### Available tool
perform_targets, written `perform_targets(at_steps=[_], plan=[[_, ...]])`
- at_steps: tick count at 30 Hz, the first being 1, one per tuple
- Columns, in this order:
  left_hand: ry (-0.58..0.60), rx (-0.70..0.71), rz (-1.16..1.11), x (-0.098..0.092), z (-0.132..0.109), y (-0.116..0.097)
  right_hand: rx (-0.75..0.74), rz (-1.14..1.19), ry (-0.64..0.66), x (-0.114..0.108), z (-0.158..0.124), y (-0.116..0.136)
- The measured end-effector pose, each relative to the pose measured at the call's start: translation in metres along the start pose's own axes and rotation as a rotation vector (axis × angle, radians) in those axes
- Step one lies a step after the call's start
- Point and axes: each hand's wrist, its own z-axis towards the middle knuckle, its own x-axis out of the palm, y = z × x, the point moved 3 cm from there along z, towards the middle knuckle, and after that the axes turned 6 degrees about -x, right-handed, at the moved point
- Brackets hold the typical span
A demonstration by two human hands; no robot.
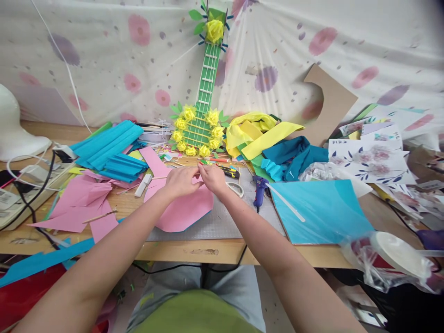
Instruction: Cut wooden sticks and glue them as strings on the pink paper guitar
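Observation:
My left hand (183, 181) and my right hand (212, 177) meet at the fingertips, both closed in a pinch. Whatever they hold is too small or too hidden to make out. Beneath them a pink rounded paper shape (183, 211) with a long neck lies on the grey cutting mat (260, 221), blue showing along its lower edge. A thin stick (158, 177) pokes out left of my left hand; I cannot tell if that hand holds it. Close to my right hand are a yellow-black utility knife (230, 171) and a tape roll (236, 188).
A green paper guitar (207, 88) with yellow flowers leans at the back. Blue crepe paper (107, 143) and pink scraps (78, 203) lie left. Rightward are a glue gun (259, 192), a blue sheet (319, 210), yellow crepe paper (270, 138) and cut cardboard (333, 101).

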Motion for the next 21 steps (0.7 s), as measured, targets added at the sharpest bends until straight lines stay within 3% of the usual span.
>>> perform_targets(at_steps=[4, 8, 10, 13, 16, 21], plan=[[0.013, -0.013, -0.085, 0.006, 0.004, -0.003, 0.084, 0.212, 0.027, 0.005, 0.0, -0.002], [0.003, -0.079, -0.271, 0.006, 0.008, -0.005, 0.27, 0.597, -0.111, 0.006, 0.003, -0.009], [0.004, -0.087, -0.278, 0.0, 0.01, -0.002, 0.326, 0.672, -0.158, 0.004, 0.006, -0.02], [0.032, -0.077, -0.227, -0.009, 0.013, 0.009, 0.329, 0.594, -0.097, 0.0, 0.007, -0.042], [0.037, -0.059, -0.19, -0.012, 0.012, 0.02, 0.292, 0.384, 0.061, 0.006, 0.004, -0.063], [0.078, -0.066, -0.204, 0.0, 0.008, 0.022, 0.339, 0.262, 0.101, 0.027, 0.0, -0.078]])
